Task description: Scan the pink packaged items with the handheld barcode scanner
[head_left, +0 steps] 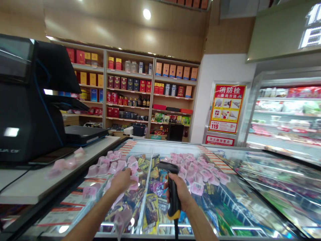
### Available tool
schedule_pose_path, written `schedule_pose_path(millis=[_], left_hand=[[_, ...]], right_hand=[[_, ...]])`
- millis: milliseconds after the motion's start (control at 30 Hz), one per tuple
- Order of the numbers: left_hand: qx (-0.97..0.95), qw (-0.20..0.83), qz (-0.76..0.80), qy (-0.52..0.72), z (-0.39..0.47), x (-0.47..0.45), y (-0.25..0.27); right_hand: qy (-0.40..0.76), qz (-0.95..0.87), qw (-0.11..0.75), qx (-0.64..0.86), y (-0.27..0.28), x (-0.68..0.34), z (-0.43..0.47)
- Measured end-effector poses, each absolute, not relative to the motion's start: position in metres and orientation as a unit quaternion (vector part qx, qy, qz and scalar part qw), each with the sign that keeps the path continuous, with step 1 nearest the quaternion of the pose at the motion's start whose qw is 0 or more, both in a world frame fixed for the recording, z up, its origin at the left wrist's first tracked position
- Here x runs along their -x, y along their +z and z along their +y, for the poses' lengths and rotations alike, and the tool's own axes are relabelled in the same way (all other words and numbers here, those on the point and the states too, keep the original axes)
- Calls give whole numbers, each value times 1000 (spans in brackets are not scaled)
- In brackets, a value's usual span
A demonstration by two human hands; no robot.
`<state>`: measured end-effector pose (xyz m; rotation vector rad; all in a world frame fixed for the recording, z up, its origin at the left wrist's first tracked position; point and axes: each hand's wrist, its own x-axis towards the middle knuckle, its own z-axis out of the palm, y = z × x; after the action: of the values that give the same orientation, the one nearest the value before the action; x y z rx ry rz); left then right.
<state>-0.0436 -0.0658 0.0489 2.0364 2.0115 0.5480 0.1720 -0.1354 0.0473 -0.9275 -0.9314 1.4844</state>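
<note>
My right hand (pixel 184 192) is wrapped round the handle of a black and yellow barcode scanner (pixel 173 190), its head pointing left and its cable hanging down. My left hand (pixel 123 182) is at the left pile of pink plastic packs (pixel 102 165), its fingers curled on a pink pack (pixel 134 183) that shows partly beyond them. Just above that hand lies a pink pack with a barcode label (pixel 132 163). A second pile of pink labelled packs (pixel 197 169) lies to the right of the scanner. Both piles rest on the glass top of a chest freezer (pixel 142 144).
Left of the freezer, a white counter (pixel 25 194) carries a black checkout terminal (pixel 32 100) and a few pink packs (pixel 67 163). Bagged goods (pixel 150 214) show through the glass. Behind stand shelves of boxes (pixel 129 83); a lit refrigerated case (pixel 288 113) is at right.
</note>
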Motion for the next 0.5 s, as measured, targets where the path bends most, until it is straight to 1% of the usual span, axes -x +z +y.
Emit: schedule_pose_path(millis=[67,167,333,500], left_hand=[[-693,152,677,197,-63,43,52],[-675,237,662,222,-57,38,56],[-592,371,638,326,-42,7,56],[-506,461,604,409,-30,-28,47]], right_hand=[[625,-392,552,389,49,-175,-136],[620,-393,558,387,53,-178,-137],[636,-377,556,380,60,-177,-138],[656,-377,527,387,61,-172,-137]])
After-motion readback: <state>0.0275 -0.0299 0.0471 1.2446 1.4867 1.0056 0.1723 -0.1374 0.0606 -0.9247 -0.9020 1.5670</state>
